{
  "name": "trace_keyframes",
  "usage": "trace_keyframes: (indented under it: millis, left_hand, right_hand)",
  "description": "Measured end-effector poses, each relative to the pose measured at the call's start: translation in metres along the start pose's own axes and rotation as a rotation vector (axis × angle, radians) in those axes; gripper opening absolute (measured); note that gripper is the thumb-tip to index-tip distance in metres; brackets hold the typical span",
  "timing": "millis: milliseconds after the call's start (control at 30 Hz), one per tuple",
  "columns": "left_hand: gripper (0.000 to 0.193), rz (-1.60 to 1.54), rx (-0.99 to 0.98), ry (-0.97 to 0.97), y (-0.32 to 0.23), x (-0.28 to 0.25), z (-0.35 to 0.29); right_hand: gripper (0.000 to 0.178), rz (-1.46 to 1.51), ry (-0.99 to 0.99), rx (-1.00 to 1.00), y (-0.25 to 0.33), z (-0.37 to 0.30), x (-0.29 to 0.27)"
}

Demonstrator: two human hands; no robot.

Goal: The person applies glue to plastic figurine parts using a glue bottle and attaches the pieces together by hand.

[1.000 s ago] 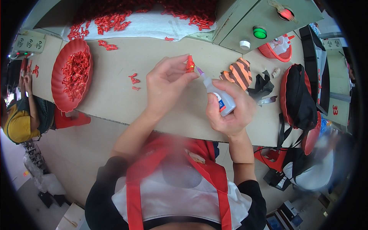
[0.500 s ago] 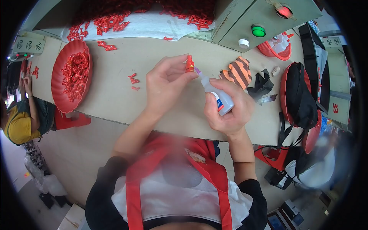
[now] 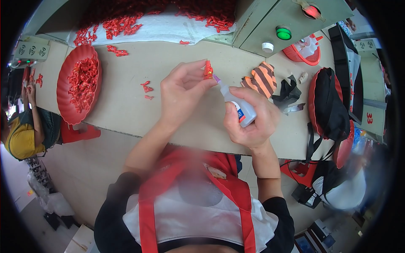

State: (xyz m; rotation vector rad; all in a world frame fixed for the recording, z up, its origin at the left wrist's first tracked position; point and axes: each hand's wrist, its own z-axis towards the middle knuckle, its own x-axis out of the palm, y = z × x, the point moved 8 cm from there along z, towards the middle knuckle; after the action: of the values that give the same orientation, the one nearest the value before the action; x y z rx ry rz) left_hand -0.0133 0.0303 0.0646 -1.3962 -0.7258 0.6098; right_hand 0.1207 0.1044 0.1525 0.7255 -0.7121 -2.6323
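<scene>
Evidently the pale desk serves to keep everything within reach, curving across the view in front of the person. Towards its left stands a scalloped red dish, probably set there so that its heap of red pieces lies handy on that side. Both forearms rise from below and lean inward. The right hand curls with thumb and index finger on opposite sides, its grip clamped around a translucent bottle; the left hand reaches up, its grip closed in a pinch of thumb and fingers. The bottle tilts up and left, presumably to aim its tip. In the pinch, above the desk, one red figure stands roughly upright, seemingly held so to leave its near side exposed. The purple nozzle is right at its lower end; I cannot tell whether they touch.
</scene>
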Motion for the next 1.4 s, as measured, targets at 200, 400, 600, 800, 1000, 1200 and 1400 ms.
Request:
trace_keyframes:
  millis: [200, 400, 600, 800, 1000, 1200, 1400]
  left_hand:
    - [0.032, -0.006, -0.004, 0.006, -0.001, 0.003, 0.001]
    - [0.033, -0.021, -0.013, -0.008, 0.003, -0.002, -0.001]
    - [0.029, -0.045, 0.064, 0.011, -0.006, -0.011, -0.007]
    - [0.035, -0.029, 0.072, -0.35, -0.024, -0.138, -0.039]
    - [0.036, -0.011, 0.162, -0.578, -0.043, -0.211, -0.07]
    - [0.037, -0.082, 0.164, -0.554, -0.041, -0.208, -0.078]
    - [0.035, -0.249, 0.004, -0.304, -0.021, -0.142, -0.063]
  right_hand:
    - [0.025, 0.002, 0.019, 0.012, 0.0, 0.002, -0.002]
    - [0.023, 0.0, 0.093, 0.064, -0.004, -0.003, 0.005]
    - [0.024, 0.039, 0.008, 0.202, -0.019, -0.006, -0.007]
    - [0.024, 0.719, 0.383, 1.097, -0.05, -0.033, 0.068]
    - [0.02, 0.575, 0.707, 0.952, -0.035, -0.056, 0.171]
    - [0.011, -0.108, 0.739, 0.314, -0.004, -0.035, 0.196]
    - [0.014, 0.272, 0.643, 0.805, -0.026, -0.041, 0.145]
